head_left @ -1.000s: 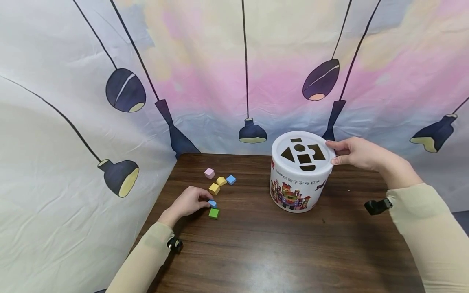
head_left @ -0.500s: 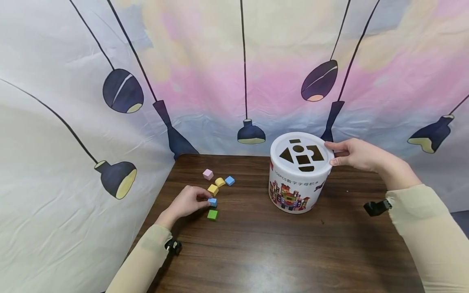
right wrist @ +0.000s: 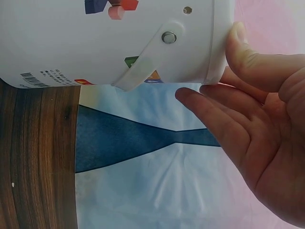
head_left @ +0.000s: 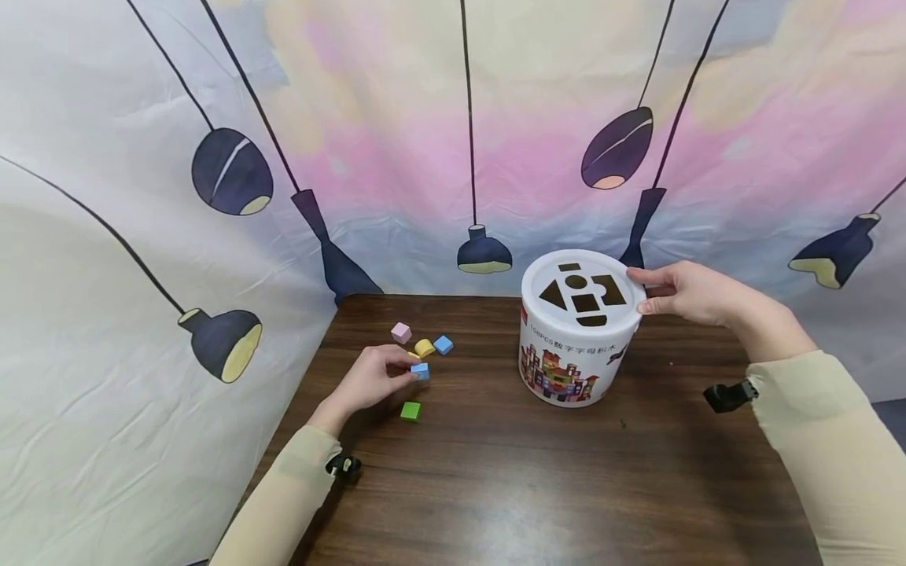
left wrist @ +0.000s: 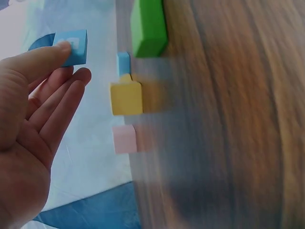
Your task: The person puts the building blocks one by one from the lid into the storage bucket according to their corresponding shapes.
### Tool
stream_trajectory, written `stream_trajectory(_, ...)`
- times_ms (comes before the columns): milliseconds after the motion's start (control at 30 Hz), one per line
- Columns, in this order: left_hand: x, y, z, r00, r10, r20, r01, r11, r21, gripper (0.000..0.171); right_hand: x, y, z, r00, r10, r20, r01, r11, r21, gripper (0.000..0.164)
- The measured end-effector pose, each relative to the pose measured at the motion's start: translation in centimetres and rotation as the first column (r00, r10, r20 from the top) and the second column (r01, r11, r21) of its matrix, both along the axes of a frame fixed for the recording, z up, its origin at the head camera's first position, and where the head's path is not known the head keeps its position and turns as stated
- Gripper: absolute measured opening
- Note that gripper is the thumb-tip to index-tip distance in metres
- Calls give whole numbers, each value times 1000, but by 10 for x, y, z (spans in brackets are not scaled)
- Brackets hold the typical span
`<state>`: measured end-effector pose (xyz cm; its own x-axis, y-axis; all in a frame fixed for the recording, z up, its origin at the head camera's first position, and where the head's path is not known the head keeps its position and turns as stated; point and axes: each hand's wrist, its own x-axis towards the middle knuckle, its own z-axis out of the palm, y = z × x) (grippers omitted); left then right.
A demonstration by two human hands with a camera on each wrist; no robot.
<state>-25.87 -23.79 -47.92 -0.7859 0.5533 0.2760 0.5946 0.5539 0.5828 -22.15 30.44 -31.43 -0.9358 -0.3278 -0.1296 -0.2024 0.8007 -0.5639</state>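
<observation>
In the head view my left hand (head_left: 364, 379) pinches a light blue block (head_left: 421, 371) between thumb and fingers. The left wrist view shows that blue block (left wrist: 79, 50) held up above the table, thumb across its face. My right hand (head_left: 697, 294) grips the rim of a white toy-block bucket (head_left: 566, 371) at its right side. Seen from the right wrist, the thumb lies against the lid's edge and the fingers are at the bucket's side (right wrist: 119, 47). Shaped holes are cut through the lid (head_left: 619, 273).
A green block (head_left: 410, 411) lies nearest me on the wooden table (head_left: 495, 472). Farther back are a pink block (head_left: 401, 332), a yellow curved block (head_left: 424, 347), another blue block (head_left: 443, 344) and a partly hidden yellow block (left wrist: 126, 99). A printed cloth hangs behind the table.
My left hand has lifted the blue block from beside the green block and moved slightly away from me and to the right. The right hand stays on the bucket.
</observation>
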Motion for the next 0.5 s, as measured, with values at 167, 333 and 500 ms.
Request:
stream_trajectory(167,0,12,8,1000,-25,-9,26,998,52,23,0,-1,1,1000,-2,-2,2,1000,2,71)
stream_trajectory(333,1,25,18,999,-39,-4,39,995,88,23,2,0,0,1000,-15,-1,15,1000,-6,72)
stream_trajectory(500,-1,37,27,997,-55,-60,60,993,97,24,3,0,-2,1000,-28,-5,28,999,-16,76)
